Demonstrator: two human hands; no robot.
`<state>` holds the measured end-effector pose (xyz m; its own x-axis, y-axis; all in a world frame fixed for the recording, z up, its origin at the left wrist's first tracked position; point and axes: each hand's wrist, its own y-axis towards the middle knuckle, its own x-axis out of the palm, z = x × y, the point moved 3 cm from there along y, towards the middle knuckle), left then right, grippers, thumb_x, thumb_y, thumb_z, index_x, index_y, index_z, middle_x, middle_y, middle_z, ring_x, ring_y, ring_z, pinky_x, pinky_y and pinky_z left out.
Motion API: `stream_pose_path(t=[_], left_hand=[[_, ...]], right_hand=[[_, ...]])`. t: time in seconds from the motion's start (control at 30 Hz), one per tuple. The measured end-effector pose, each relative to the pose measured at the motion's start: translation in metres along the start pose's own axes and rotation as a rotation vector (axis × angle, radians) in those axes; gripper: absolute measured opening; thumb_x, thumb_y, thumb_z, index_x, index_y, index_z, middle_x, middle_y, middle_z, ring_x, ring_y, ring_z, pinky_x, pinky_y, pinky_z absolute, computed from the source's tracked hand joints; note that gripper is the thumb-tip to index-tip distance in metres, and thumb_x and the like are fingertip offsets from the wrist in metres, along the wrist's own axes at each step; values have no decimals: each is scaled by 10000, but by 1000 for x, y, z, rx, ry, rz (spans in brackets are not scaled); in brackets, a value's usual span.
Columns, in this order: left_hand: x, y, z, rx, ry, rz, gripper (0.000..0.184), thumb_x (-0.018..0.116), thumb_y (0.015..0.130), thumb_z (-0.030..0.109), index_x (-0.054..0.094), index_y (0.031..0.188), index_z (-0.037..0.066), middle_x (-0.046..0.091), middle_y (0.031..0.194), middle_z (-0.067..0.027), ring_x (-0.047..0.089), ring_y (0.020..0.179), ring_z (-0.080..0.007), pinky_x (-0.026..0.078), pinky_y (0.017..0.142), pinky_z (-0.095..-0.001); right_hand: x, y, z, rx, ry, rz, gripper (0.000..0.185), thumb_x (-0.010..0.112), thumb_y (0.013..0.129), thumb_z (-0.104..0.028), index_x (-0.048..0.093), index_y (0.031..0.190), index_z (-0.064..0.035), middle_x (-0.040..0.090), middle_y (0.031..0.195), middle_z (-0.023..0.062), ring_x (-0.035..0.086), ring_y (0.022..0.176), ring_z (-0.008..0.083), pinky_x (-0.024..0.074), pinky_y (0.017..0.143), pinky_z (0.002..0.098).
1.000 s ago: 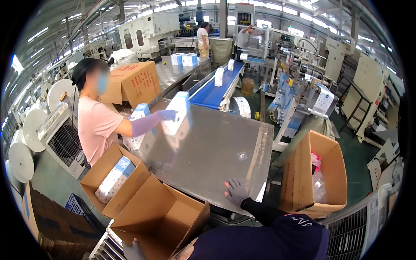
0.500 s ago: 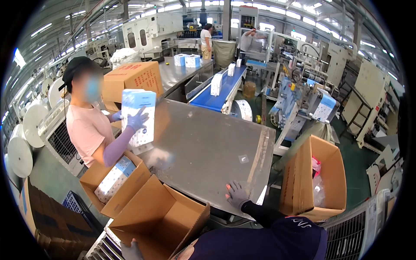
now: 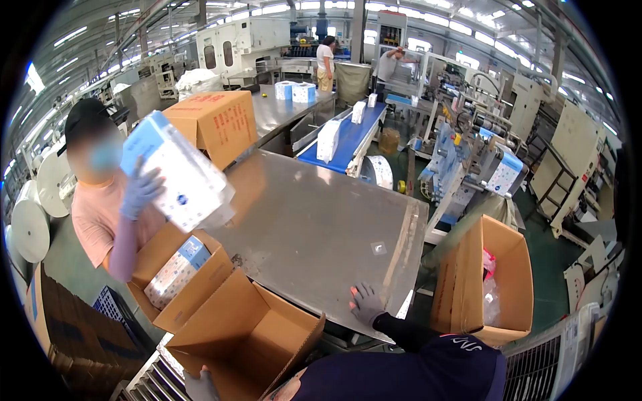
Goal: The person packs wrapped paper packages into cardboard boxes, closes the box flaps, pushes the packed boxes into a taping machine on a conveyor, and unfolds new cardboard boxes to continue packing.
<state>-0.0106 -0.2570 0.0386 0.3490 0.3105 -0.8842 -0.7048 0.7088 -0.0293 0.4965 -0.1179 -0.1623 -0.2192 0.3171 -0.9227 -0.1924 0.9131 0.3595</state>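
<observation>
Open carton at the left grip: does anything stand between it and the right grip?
Nothing loose is visible between the right grip and the open carton, only bare metal table and its edge. The carton's own raised side screens its inside.

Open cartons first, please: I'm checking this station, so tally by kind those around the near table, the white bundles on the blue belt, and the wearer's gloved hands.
Open cartons: 3 (left, middle, right)
White bundles on the blue belt: 3 (near, mid, far)
Gloved hands: 2 (left, right)
Total: 8
</observation>
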Motion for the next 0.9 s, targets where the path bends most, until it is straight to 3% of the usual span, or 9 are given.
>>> stream_pose_path(t=[0.5,0.9], left_hand=[[13,10,-8,33,27,22,741,668,840,575,603,1194,-72,677,983,-315,641,915,-475,502,792,-505],[12,7,-4,22,-22,29,751,678,854,542,580,1239,-95,660,1038,-340,625,953,-487,493,825,-502]], right_hand=[[5,2,6,33,22,-33,588,579,909,-361,500,1382,-20,509,1369,227,410,1352,415,314,1119,528],[6,1,8,32,28,-75,593,571,913,-357,488,1397,-24,489,1392,240,397,1358,430,290,1135,540]])
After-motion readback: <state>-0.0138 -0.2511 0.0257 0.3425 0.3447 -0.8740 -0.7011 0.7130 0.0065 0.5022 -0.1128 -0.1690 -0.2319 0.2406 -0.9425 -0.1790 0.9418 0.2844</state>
